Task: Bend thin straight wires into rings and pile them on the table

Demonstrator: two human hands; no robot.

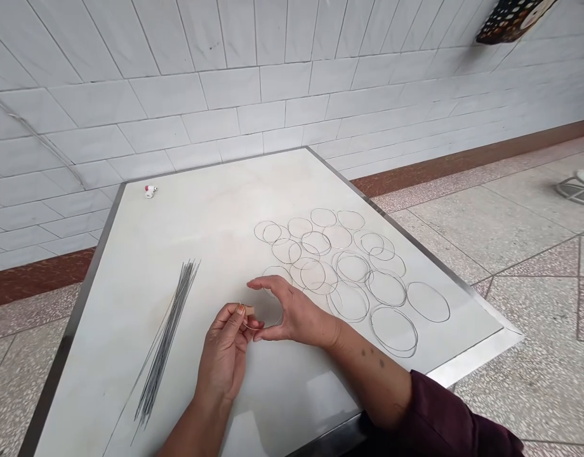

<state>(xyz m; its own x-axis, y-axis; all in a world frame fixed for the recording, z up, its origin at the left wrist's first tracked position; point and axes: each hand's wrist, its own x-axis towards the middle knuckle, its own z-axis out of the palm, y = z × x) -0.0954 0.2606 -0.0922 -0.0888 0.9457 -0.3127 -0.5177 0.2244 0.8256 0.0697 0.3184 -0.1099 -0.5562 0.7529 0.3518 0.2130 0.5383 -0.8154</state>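
Observation:
Near the table's front edge, my left hand is closed, its thumb and fingertips pinching a small tan piece together with the end of a thin wire loop. Curved around the loop's other side is my right hand, thumb and fingers spread wide apart. The wire runs close to the right palm and thumb; whether it touches them I cannot tell. Part of the loop is hidden by the fingers. Left of my hands lies a bundle of straight grey wires, with a few strands sticking out of it.
Many wire rings, several overlapping, lie flat on the right of the white table. A small white and red object sits at the far left corner. Behind the table is a tiled wall. A metal-framed object stands on the floor at right.

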